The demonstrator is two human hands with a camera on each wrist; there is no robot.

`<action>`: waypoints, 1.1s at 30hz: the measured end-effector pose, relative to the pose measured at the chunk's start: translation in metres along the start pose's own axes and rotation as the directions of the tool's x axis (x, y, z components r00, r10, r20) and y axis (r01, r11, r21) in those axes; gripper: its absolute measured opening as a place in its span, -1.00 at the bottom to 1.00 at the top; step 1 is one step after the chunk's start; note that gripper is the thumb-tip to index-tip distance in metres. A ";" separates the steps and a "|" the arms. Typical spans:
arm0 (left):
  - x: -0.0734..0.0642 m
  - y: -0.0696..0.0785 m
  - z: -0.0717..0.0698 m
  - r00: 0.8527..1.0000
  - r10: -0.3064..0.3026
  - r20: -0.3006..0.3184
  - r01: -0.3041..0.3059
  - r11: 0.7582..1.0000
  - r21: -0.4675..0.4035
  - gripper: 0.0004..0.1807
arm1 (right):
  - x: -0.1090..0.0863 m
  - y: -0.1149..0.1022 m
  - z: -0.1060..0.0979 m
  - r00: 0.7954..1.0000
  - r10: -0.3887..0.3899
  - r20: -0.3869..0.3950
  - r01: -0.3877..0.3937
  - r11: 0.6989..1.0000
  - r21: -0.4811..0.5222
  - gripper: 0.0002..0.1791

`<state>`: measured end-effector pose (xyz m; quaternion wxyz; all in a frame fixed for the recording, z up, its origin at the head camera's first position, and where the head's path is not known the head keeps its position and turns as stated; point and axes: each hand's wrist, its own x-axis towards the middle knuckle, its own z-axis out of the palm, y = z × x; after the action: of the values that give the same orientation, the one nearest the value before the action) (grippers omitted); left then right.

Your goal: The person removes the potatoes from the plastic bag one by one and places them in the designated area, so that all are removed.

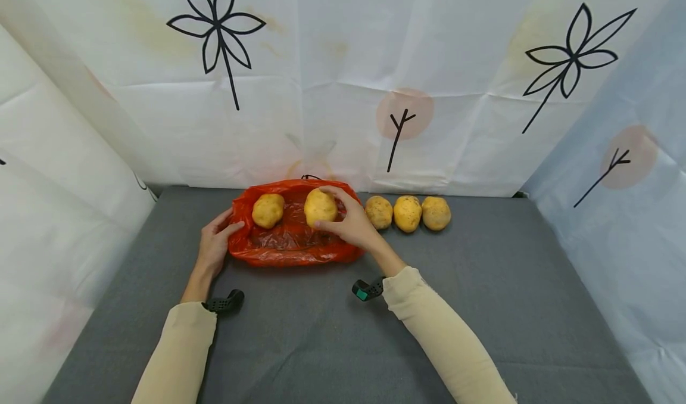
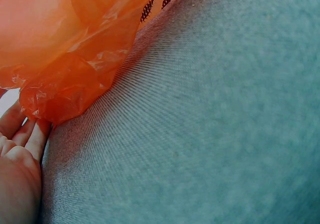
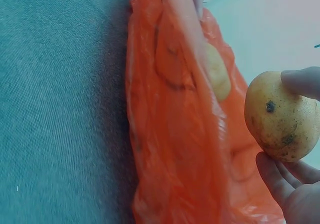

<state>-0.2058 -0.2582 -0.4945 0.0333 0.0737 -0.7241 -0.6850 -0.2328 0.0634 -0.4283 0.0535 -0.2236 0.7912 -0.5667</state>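
Observation:
A red plastic bag [image 1: 292, 252] lies spread on the table with its mouth facing up. Inside its left part sits one potato [image 1: 268, 211], seen past the bag's fold in the right wrist view. My left hand [image 1: 213, 246] pinches the bag's left rim, thumb over the edge and fingers outside. In the left wrist view those fingers [image 2: 35, 139] meet the orange-red film. With thumb and fingertips, my right hand [image 1: 351, 219] grips a second potato [image 1: 320, 207] over the right part of the bag. Dark spots mark this potato [image 3: 277, 116] in the right wrist view.
Three more potatoes stand in a row right of the bag: a near one [image 1: 379, 212], a middle one [image 1: 407, 214] and a far one [image 1: 436, 213]. A grey cloth [image 1: 300, 332] covers the table. White printed sheets [image 1: 343, 64] hang behind and at both sides.

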 end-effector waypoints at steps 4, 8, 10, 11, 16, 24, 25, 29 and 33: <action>0.001 0.000 0.000 1.000 0.005 0.003 -0.005 1.000 -0.001 -0.36 | -0.007 -0.003 -0.009 1.000 -0.023 0.009 0.023 0.999 0.044 -0.24; 0.001 0.001 0.000 1.000 0.015 0.006 -0.015 1.000 0.002 -0.36 | -0.014 -0.006 -0.018 1.000 -0.012 0.017 0.011 0.997 0.083 -0.24; 0.001 0.001 0.000 1.000 0.019 0.007 -0.019 1.000 0.002 -0.35 | -0.019 -0.007 -0.023 1.000 0.001 0.020 -0.003 0.996 0.090 -0.23; 0.001 0.002 0.000 1.000 0.019 0.009 -0.019 1.000 -0.001 -0.35 | -0.021 -0.007 -0.026 1.000 0.002 0.019 -0.004 0.996 0.091 -0.22; 0.000 0.002 0.000 1.000 0.021 0.013 -0.021 1.000 -0.009 -0.36 | -0.030 -0.005 -0.038 1.000 -0.011 0.016 0.009 0.994 0.105 -0.21; 0.000 0.001 0.000 1.000 0.013 0.003 -0.013 1.000 -0.007 -0.36 | -0.042 -0.005 -0.061 1.000 -0.006 -0.016 0.008 0.993 0.117 -0.20; 0.000 0.001 0.000 1.000 0.013 0.003 -0.013 1.000 -0.006 -0.35 | -0.044 -0.005 -0.064 1.000 -0.004 -0.021 0.006 0.993 0.117 -0.20; 0.000 0.001 0.000 1.000 0.027 0.007 -0.027 1.000 0.014 -0.36 | -0.051 -0.006 -0.076 0.999 0.004 -0.040 0.001 0.993 0.118 -0.19; -0.001 0.001 0.000 0.999 0.037 0.010 -0.037 0.999 0.030 -0.36 | -0.057 -0.005 -0.088 0.999 0.008 -0.053 -0.002 0.993 0.120 -0.19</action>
<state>-0.2048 -0.2581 -0.4938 0.0415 0.0577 -0.7358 -0.6735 -0.2096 0.1624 -0.4025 0.0472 -0.2026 0.7574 -0.6190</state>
